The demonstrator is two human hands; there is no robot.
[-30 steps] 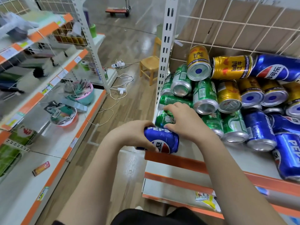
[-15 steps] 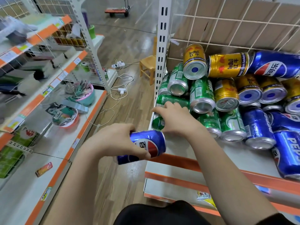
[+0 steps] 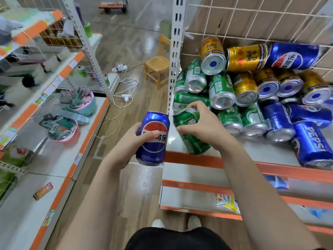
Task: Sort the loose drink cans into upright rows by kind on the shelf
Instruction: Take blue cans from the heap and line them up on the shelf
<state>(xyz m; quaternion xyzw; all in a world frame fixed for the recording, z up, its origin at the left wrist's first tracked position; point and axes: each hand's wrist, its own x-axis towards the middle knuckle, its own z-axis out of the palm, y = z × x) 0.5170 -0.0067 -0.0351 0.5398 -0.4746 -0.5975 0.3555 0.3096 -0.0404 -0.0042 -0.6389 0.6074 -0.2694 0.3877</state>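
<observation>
The left hand (image 3: 133, 139) held a blue Pepsi can (image 3: 153, 139) upright just off the shelf's (image 3: 261, 150) front left corner, above the aisle floor. The right hand (image 3: 203, 125) gripped a green can (image 3: 192, 139) – tilted, its lower end near the orange front edge. Along the back edge, green, gold and blue cans (image 3: 252, 83) lay heaped on their sides against the wire grid (image 3: 252, 18) – another blue can (image 3: 311, 143) lay near the front edge, rightward.

This is a shop aisle, with metal shelves (image 3: 261, 150), orange price-label strips (image 3: 65, 72) and piled drink cans (image 3: 222, 89).
</observation>
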